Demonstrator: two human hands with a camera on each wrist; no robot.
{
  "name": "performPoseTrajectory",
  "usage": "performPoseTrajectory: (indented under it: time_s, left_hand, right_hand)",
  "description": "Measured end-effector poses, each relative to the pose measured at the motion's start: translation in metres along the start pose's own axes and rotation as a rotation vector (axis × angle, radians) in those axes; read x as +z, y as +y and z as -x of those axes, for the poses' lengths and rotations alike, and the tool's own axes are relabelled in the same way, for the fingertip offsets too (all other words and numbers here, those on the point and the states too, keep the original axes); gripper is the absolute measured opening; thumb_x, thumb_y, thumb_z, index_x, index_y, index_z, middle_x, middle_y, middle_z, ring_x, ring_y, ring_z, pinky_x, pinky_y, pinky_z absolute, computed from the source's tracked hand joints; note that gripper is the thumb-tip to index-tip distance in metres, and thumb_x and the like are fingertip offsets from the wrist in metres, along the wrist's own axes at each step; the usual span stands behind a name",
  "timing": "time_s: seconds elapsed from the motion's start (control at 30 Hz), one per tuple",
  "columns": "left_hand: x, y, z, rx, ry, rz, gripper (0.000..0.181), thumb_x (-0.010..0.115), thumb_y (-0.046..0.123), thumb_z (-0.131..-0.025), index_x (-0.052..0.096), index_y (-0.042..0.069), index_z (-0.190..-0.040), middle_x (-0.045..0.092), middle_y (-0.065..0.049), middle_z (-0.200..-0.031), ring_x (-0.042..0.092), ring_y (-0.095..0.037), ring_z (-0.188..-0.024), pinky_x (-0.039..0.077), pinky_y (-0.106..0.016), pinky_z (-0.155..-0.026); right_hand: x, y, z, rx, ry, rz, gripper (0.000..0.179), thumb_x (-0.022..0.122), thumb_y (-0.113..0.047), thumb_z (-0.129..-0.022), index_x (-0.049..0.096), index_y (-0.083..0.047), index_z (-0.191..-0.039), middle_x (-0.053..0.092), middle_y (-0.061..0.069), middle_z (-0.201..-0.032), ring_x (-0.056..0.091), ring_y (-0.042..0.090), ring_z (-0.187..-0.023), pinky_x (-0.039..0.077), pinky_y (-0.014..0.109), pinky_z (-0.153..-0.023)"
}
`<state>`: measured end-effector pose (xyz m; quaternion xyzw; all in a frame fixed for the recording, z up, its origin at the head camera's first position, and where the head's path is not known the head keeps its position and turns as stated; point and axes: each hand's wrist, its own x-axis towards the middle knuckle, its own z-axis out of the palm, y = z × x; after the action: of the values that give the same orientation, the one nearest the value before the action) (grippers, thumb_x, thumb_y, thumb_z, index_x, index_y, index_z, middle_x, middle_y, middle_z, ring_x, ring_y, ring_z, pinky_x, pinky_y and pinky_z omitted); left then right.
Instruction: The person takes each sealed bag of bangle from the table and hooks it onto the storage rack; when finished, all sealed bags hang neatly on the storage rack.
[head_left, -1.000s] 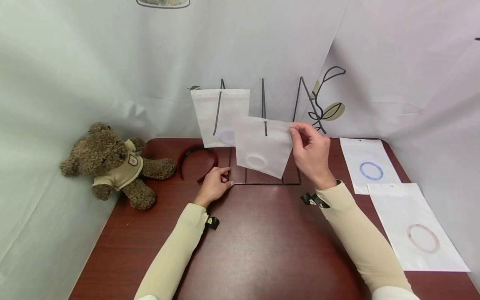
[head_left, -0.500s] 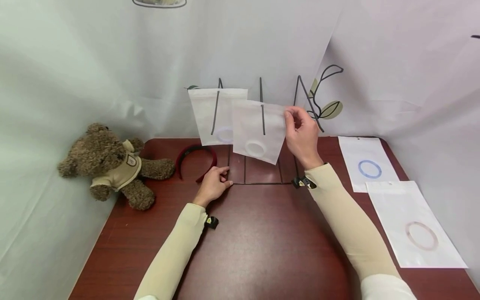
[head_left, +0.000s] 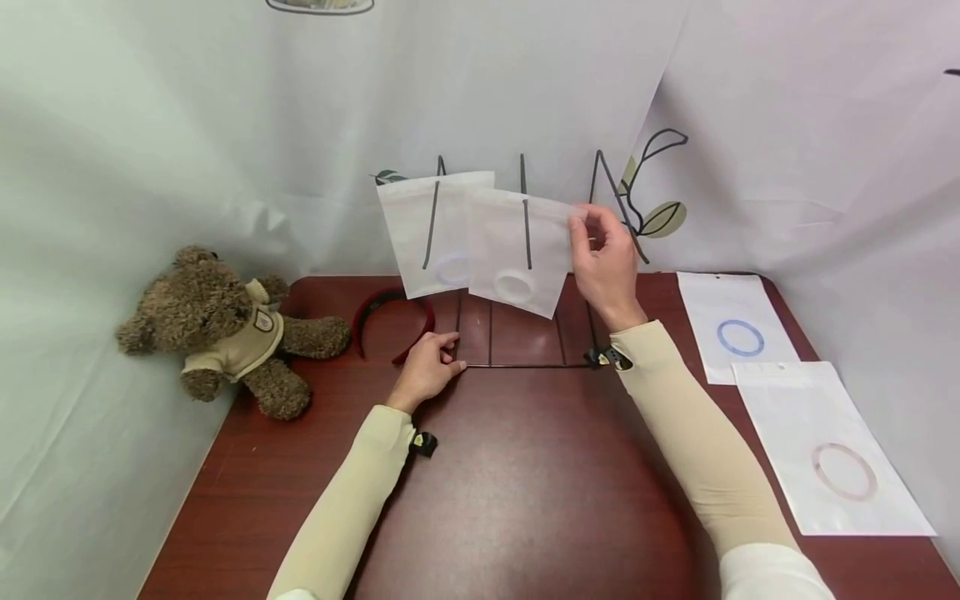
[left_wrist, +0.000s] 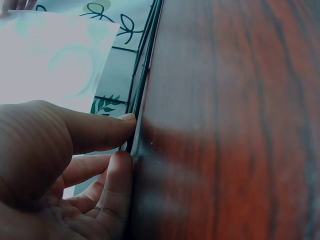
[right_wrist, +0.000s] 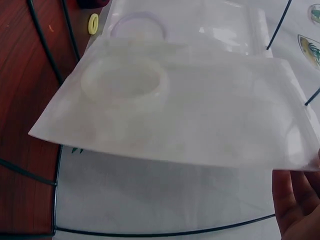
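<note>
My right hand (head_left: 606,254) pinches the upper right corner of a white translucent zip pouch (head_left: 517,246) with a pale ring inside. The pouch hangs tilted on the middle prong of a black wire rack (head_left: 528,366), the prong passing through its top hole. In the right wrist view the pouch (right_wrist: 200,115) spreads across the picture and the fingers show at its corner. On the left prong hangs another white pouch (head_left: 408,233) with a lilac ring, partly overlapped by the first. My left hand (head_left: 427,368) holds the rack's front left corner, thumb and finger on the wire (left_wrist: 142,75).
Two flat white pouches, one with a blue ring (head_left: 740,337) and one with a pinkish ring (head_left: 843,472), lie on the right of the table (head_left: 487,500). A dark red headband (head_left: 367,312) lies left of the rack, beside a brown teddy bear (head_left: 225,325).
My right hand has moved up and slightly left, sliding the pouch farther back along the middle prong. It now overlaps the left pouch more. My left hand stays at the rack's corner.
</note>
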<state>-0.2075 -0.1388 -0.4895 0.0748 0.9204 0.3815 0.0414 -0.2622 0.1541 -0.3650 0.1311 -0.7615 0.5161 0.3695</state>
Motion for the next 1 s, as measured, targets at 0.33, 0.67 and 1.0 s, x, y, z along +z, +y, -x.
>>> performPoseTrajectory:
  time_s: [0.33,0.67,1.0]
  left_hand:
    - [-0.001,0.0,0.0,0.001,-0.004,-0.006,0.058,0.081,0.013,-0.092,0.063,0.002,-0.146,0.066,-0.018,-0.127,0.067,-0.024,-0.097,0.054,-0.039,-0.09]
    - [0.0,0.003,0.003,-0.037,-0.023,0.018,0.06,0.079,0.014,-0.095,0.059,0.005,-0.151,0.063,-0.016,-0.131,0.064,-0.025,-0.1,0.052,-0.04,-0.089]
    - [0.0,0.004,0.001,-0.036,-0.025,0.022,0.06,0.08,0.013,-0.094,0.059,0.004,-0.15,0.064,-0.016,-0.13,0.065,-0.025,-0.101,0.053,-0.04,-0.09]
  right_hand:
    - [-0.019,0.01,0.004,0.042,-0.027,0.038,0.026,0.068,-0.026,-0.104,0.076,-0.005,-0.118,0.08,0.011,-0.102,0.067,-0.006,-0.082,0.051,0.011,-0.074]
    - [-0.061,0.053,0.015,0.035,-0.063,0.147,0.022,0.07,-0.016,-0.101,0.075,0.002,-0.113,0.08,0.017,-0.101,0.062,-0.018,-0.081,0.049,0.006,-0.072]
    - [-0.135,0.108,0.021,0.247,-0.239,0.34,0.033,0.067,-0.023,-0.102,0.071,-0.001,-0.126,0.076,0.019,-0.115,0.053,-0.02,-0.09,0.046,0.007,-0.08]
